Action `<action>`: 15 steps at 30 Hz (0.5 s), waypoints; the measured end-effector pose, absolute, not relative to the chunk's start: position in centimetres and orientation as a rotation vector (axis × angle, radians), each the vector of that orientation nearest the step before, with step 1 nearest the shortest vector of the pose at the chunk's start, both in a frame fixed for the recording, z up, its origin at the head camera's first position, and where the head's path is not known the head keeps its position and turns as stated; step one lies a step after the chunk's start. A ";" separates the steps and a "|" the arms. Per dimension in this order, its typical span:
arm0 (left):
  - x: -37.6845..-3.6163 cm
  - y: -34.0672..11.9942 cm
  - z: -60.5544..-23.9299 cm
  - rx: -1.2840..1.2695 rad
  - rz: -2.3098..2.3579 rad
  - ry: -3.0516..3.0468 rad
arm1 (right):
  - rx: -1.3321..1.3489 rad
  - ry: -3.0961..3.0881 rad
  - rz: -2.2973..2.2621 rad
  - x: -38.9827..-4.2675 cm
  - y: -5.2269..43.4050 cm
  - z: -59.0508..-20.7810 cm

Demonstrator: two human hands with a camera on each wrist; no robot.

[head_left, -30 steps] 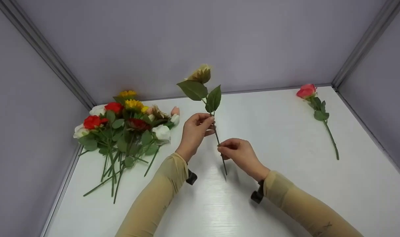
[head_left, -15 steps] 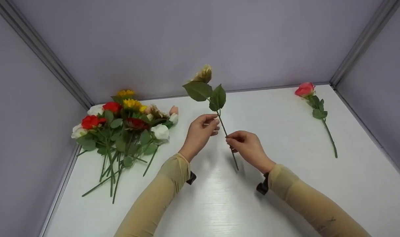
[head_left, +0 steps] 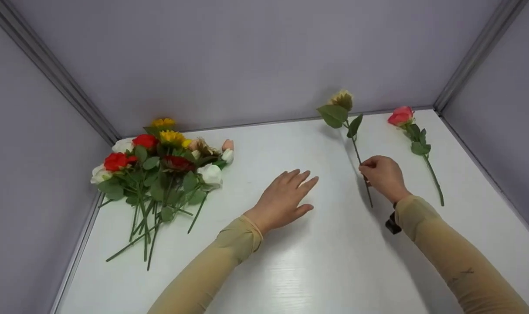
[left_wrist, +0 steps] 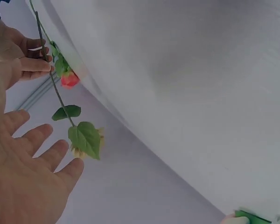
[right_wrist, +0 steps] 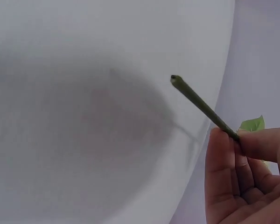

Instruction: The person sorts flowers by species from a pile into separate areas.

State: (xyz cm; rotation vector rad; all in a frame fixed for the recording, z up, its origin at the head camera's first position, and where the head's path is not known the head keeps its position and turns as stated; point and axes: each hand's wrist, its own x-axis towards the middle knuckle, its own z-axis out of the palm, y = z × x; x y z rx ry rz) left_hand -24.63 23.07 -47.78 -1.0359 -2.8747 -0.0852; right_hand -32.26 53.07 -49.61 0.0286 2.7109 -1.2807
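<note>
My right hand pinches the stem of a pale yellow flower between thumb and fingers. Two broad green leaves sit below its bloom, and the stem's lower end sticks out past the fingers in the right wrist view. My left hand holds nothing; its fingers are spread above the middle of the white table. In the left wrist view the spread left hand shows with the flower beyond it. To the right of the held flower, a pink rose lies on the table.
At the left lies a pile of artificial flowers: red roses, yellow sunflowers, a white rose and others, their green stems pointing toward me. Grey-lilac panels close off the back and both sides.
My left hand has let go of the flower's stem and spread its fingers. My right hand has carried the flower rightward, toward the pink rose.
</note>
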 end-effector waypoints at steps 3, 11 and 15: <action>-24.5 23.8 -48.3 -1.084 -0.057 -2.883 | 0.048 2.761 -1.190 -32.4 54.1 -50.5; -24.3 25.0 -48.9 -1.164 -0.084 -2.906 | -0.005 2.882 -1.023 -32.6 54.7 -51.9; -24.3 24.9 -49.0 -1.169 -0.103 -2.920 | -0.050 2.948 -0.958 -32.9 54.6 -52.2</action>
